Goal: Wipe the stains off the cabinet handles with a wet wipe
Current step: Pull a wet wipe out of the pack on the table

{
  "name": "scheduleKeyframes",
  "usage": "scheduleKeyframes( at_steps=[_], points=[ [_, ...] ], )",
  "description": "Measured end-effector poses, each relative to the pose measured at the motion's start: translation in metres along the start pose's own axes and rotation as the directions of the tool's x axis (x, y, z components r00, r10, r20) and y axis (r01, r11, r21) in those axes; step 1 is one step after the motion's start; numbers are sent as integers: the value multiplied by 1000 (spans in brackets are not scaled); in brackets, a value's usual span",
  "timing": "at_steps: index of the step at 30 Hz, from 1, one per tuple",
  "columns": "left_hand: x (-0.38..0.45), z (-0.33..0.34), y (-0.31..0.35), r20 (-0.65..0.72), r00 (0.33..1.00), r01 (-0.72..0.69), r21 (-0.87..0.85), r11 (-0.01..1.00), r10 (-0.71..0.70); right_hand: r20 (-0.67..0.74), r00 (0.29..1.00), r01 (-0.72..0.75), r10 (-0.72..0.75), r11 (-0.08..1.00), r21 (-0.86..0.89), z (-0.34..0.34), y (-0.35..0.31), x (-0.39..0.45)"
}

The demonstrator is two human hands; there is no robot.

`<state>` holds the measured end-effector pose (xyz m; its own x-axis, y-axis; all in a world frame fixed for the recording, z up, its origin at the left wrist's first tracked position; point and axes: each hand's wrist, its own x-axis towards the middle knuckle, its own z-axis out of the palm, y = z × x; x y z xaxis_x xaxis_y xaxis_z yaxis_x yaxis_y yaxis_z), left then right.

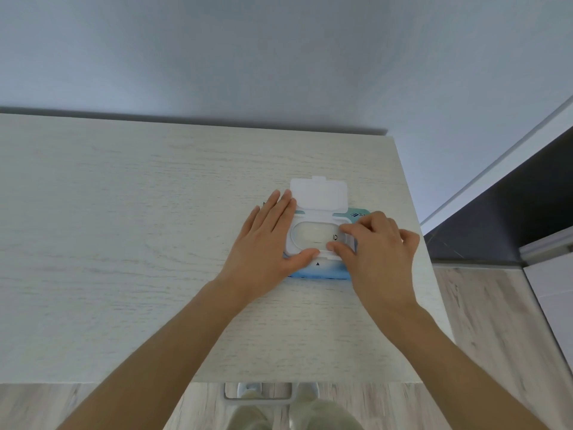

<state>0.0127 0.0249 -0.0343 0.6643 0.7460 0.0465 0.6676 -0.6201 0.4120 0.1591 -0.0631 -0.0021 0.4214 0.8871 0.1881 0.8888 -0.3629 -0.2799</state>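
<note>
A blue and white pack of wet wipes (319, 270) lies on the pale wood cabinet top (124, 243), near its right edge. Its white flip lid (319, 193) stands open toward the wall, showing the oval opening (310, 235). My left hand (266, 243) lies flat on the pack's left side, fingers straight, thumb on the front rim. My right hand (378, 252) covers the pack's right end, its thumb and forefinger pinching at the inner seal by the oval's right edge. A grey cabinet handle (259, 395) shows below the front edge.
A plain wall (279, 57) rises right behind the cabinet. To the right are a dark floor strip (496, 225) with a white skirting, a white unit (552, 274), and wood floor (483, 321). My legs stand just below the cabinet's front edge.
</note>
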Motion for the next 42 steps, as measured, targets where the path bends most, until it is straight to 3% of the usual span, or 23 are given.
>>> scheduleKeyframes(
  at_steps=[4,13,26,37,42],
  points=[
    [0,1,0,-6,1000,2,-8,1000,-2,-68,997,20,-24,998,-52,1,-6,-7],
    [-1,0,1,-23,1000,-13,-46,999,12,30,999,-38,38,999,-8,4,-8,-2],
    [-1,2,0,-30,999,-11,-50,999,10,188,967,-209,171,956,208,-1,-7,10],
    [0,0,0,-10,1000,18,-58,998,-19,249,956,-179,154,981,79,1,-13,14],
    [5,-3,3,49,997,58,-43,997,-56,234,972,-100,7,916,389,-8,-40,13]
  ],
)
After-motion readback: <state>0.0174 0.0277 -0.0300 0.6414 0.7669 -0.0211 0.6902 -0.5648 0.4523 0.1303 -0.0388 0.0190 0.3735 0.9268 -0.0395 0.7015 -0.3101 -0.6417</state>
